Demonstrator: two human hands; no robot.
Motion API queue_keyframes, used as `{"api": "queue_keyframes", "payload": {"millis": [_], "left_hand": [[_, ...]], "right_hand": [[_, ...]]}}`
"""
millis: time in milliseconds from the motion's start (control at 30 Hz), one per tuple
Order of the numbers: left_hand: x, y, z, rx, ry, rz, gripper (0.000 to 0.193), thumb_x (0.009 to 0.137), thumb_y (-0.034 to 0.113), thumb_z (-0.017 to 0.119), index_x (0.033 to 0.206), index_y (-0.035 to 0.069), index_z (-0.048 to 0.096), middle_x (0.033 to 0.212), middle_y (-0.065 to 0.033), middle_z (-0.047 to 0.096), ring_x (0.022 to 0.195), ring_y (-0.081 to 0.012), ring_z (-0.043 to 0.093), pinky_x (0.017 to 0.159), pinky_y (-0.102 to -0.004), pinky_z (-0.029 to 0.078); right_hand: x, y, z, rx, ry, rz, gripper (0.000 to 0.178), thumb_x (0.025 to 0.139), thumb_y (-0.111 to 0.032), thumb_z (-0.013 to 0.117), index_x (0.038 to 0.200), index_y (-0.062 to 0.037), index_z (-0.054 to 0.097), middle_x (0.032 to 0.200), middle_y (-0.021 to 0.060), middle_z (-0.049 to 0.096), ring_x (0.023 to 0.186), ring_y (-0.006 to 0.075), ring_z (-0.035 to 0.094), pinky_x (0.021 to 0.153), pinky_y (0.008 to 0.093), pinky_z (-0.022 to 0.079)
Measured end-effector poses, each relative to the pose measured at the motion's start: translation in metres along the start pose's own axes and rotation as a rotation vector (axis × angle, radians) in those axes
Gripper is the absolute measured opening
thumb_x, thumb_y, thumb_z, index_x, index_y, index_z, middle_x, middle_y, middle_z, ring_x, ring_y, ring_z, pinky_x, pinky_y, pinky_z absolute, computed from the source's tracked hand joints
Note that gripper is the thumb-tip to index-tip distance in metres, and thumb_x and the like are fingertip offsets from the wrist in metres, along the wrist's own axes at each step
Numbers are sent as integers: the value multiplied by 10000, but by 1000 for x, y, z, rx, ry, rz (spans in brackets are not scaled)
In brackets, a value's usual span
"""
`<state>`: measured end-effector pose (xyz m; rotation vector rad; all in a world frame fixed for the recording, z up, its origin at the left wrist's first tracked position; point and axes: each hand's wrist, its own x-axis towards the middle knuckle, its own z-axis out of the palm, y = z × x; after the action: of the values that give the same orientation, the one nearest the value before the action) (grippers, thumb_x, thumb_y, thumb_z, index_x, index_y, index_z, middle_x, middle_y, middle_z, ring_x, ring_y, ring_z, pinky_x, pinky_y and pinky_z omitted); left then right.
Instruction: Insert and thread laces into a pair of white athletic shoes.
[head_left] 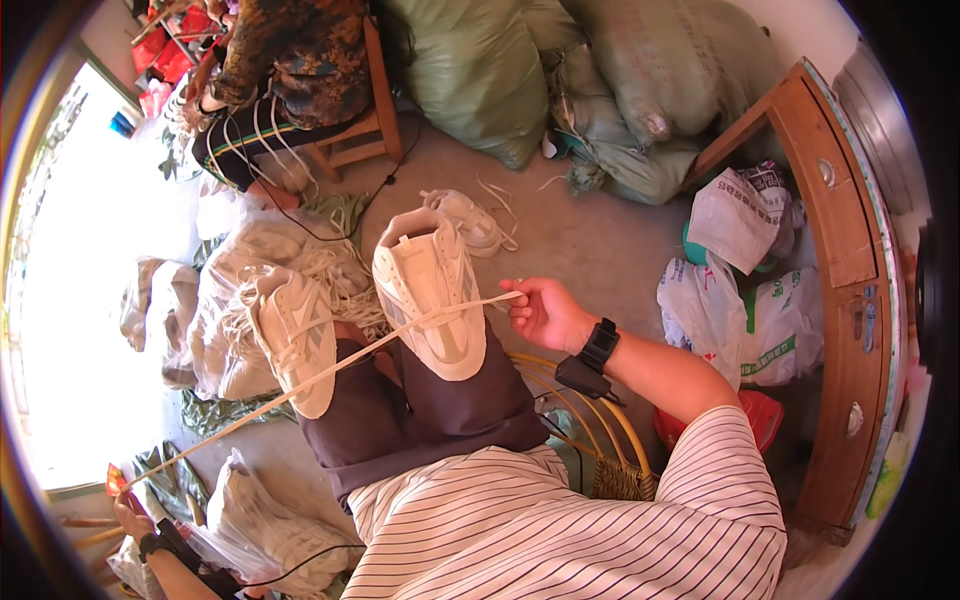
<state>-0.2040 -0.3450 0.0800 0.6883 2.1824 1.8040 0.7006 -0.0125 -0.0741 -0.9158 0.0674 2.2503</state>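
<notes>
A long cream shoelace (235, 425) is stretched taut on a slant across my lap. Its upper right end is pinched between the fingertips of my right hand (548, 316), and my left hand (130, 512) grips it far out at the lower left. On my right knee rests a beige sneaker (432, 300), toe toward me; the lace crosses over its front. A second sneaker (298, 345) lies on my left leg, with lacing across its tongue, and the stretched lace passes over its toe. Whether the lace is threaded through the right-knee sneaker I cannot tell.
Another sneaker (468, 222) with loose laces lies on the floor beyond my knees. Plastic-wrapped shoes (240, 350) crowd the left. Another person sits on a wooden chair (380, 100) ahead. Green sacks (470, 80), plastic bags (740, 310) and a wooden desk (840, 330) stand around.
</notes>
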Motion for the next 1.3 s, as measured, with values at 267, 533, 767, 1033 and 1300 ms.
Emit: {"api": "queue_keyframes", "payload": {"millis": [267, 533, 767, 1033, 1300], "left_hand": [[-2, 6, -4, 1, -113, 76, 348, 1041, 222, 391, 1228, -42, 517, 1262, -142, 533, 1186, -199, 512, 1037, -314, 439], [-1, 13, -2, 536, -69, 404, 388, 998, 356, 458, 1172, 35, 587, 1074, -62, 605, 923, -153, 567, 895, -289, 493], [-14, 22, 16, 193, -112, 204, 366, 989, 309, 470, 1171, 16, 591, 1113, -77, 614, 1014, -164, 587, 906, -284, 502], [-7, 21, 3, 165, -77, 191, 387, 1004, 324, 441, 1188, 11, 578, 1122, -76, 604, 1015, -148, 578, 923, -268, 490], [7, 10, -11, 399, -90, 297, 478, 1018, 430, 383, 1223, 34, 556, 1147, -57, 593, 1030, -162, 555, 865, -311, 465]], "right_hand": [[-37, -1, 31, 77, -151, -113, 143, 937, -117, 583, 1059, -48, 610, 781, 12, 593, 707, 137, 573, 770, 314, 507], [-38, 2, 26, -132, -208, -278, 142, 953, -70, 546, 1083, -54, 602, 801, 25, 625, 705, 130, 609, 745, 312, 538], [-40, -1, 23, -19, -288, -186, 184, 939, -85, 528, 1095, -27, 607, 844, 50, 664, 776, 146, 645, 794, 316, 544], [-46, 1, 36, -125, -179, -257, 211, 967, -150, 586, 1137, -26, 609, 914, 52, 689, 823, 124, 664, 808, 292, 556], [-44, -4, 21, 18, 28, -277, 185, 964, -199, 605, 1092, -67, 622, 726, -60, 575, 603, 50, 518, 616, 222, 461]]}}
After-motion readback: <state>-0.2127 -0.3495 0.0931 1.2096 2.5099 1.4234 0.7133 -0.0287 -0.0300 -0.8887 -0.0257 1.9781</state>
